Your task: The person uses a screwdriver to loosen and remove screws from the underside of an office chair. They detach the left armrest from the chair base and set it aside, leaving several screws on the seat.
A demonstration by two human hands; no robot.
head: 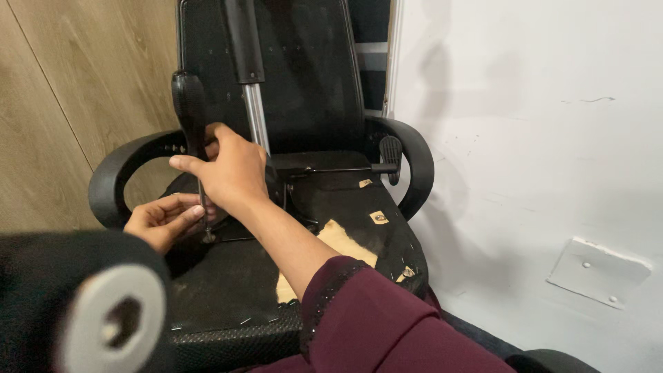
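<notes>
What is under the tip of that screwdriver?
The screwdriver points down at a small screw on the chair's black underside. The left hand fingers cover the tip itself.

We see even, moderately bright indoor light with no single visible source. The white wall carries soft grey shadows beside the chair, so the light arrives from the left. A mild sheen marks the metal rod. The black seat loses detail in its dark areas. The round object at lower left is strongly blurred, being close to the lens. The centre stays sharp.
</notes>
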